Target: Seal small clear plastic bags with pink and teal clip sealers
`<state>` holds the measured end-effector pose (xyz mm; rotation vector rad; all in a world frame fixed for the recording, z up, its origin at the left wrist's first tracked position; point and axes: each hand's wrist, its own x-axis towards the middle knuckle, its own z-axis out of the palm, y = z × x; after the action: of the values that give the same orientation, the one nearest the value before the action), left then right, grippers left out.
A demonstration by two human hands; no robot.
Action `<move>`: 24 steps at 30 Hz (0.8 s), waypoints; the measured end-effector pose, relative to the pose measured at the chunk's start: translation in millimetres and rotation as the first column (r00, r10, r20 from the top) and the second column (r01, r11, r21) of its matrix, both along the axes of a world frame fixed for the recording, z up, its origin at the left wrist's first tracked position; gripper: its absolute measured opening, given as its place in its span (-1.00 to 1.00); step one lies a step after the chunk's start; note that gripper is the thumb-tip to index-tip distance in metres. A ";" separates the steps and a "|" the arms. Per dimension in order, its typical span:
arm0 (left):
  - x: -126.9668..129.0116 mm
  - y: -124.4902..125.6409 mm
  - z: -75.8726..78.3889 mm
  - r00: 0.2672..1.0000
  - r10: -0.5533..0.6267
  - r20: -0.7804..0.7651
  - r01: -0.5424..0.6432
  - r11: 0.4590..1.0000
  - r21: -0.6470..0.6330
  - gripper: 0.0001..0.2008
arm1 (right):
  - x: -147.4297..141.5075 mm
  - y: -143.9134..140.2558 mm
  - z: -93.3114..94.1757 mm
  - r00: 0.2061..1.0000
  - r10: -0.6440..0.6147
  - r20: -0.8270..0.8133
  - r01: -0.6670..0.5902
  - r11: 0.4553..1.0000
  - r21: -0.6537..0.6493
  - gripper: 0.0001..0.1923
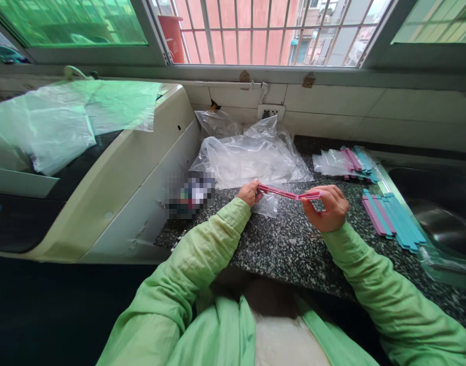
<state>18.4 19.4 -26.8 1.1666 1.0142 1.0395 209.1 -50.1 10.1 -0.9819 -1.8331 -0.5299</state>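
Observation:
I hold a long pink plastic clip stick (286,193) level above a speckled granite counter (293,249). My left hand (250,192) pinches its left end and my right hand (328,207) grips its right end. A small clear plastic bag (267,205) hangs just under the stick near my left hand. Both arms wear light green sleeves.
A heap of clear plastic bags (251,155) lies behind my hands. Several blue and pink clip sticks (393,221) lie to the right, with bagged ones (347,162) farther back. A steel sink (438,213) is at far right, a cream appliance (114,173) at left, a barred window above.

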 end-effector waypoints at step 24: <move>-3.2 7.3 -5.6 0.991 0.081 0.104 -0.086 0.995 0.043 -0.47 | 6.4 4.3 -1.7 0.988 0.091 -0.122 -0.089 0.996 0.023 -0.90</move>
<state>15.3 26.8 -32.3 1.1053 0.9690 1.1830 215.6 -45.8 8.5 -0.8957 -1.7510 -0.4201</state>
